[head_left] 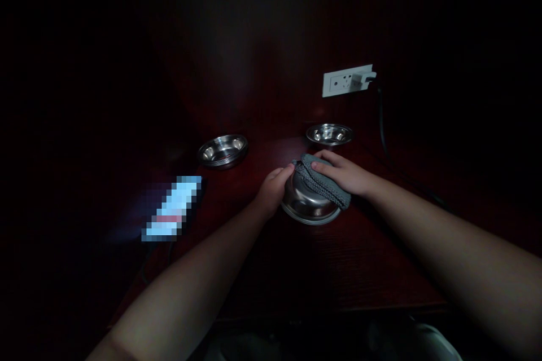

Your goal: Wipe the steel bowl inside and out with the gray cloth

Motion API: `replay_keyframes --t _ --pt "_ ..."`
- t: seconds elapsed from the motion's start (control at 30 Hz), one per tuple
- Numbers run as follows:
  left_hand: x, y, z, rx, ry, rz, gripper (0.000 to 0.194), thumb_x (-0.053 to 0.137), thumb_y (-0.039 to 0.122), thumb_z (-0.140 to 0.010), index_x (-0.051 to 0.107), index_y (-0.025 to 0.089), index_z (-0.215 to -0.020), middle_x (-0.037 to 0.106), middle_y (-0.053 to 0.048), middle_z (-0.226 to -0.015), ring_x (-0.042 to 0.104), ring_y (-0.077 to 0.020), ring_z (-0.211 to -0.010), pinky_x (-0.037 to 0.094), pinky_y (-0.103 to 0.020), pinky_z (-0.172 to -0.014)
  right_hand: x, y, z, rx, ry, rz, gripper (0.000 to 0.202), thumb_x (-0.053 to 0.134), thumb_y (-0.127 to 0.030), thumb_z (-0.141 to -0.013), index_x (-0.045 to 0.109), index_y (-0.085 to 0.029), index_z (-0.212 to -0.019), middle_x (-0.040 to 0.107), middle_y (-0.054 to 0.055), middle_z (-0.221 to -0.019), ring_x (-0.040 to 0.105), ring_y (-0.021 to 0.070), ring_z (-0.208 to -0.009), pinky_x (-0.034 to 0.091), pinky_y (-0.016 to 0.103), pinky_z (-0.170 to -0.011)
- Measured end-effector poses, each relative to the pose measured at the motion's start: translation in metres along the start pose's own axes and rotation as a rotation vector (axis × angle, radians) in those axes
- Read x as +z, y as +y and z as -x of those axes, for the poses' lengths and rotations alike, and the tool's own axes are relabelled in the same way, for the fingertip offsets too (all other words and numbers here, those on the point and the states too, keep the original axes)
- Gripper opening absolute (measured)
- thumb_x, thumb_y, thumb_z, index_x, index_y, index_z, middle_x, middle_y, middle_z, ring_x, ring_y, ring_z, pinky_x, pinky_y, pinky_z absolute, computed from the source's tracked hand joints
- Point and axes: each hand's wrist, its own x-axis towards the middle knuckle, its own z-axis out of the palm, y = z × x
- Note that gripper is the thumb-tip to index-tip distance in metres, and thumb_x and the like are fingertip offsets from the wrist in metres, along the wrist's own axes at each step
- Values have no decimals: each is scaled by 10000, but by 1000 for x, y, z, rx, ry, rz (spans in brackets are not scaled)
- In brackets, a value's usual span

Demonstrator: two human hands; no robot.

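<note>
A shiny steel bowl is held bottom up over the dark red table, its rim facing down. My left hand grips its left side, with the thumb near the base and the other fingers mostly hidden. In my right hand is a folded grey cloth with a woven-pattern band, pressed against the right side and base of the bowl. Whether the rim touches the tabletop I cannot tell.
Several nested steel bowls stand at the back left. Another steel bowl sits behind my right hand. A lit phone with a blurred screen lies left. A wall socket holds a plug; its black cable runs down right.
</note>
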Motion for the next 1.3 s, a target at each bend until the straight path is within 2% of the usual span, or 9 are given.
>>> replay_keyframes --t 0.53,0.97,1.3 --pt "0 0 0 6 -5 -3 304 671 438 -704 686 139 -760 701 -54 -740 612 -164 -699 431 -320 -763 0 1 -1 -12 5 35 379 549 -531 -816 561 -205 -1010 643 66 -956 600 217 -857 486 377 -790" --pt "0 1 1 5 9 3 289 672 429 -698 676 146 -757 691 -39 -720 606 -162 -711 433 -311 -753 -1 -8 4 22 33 141 388 546 -542 -816 560 -219 -1031 659 63 -992 610 224 -860 486 386 -789" --pt "0 0 0 -8 6 8 289 666 426 -710 677 141 -758 693 -48 -724 608 -158 -701 437 -315 -762 0 -2 1 17 14 110 394 537 -551 -819 561 -215 -1023 650 65 -982 603 224 -872 485 384 -793"
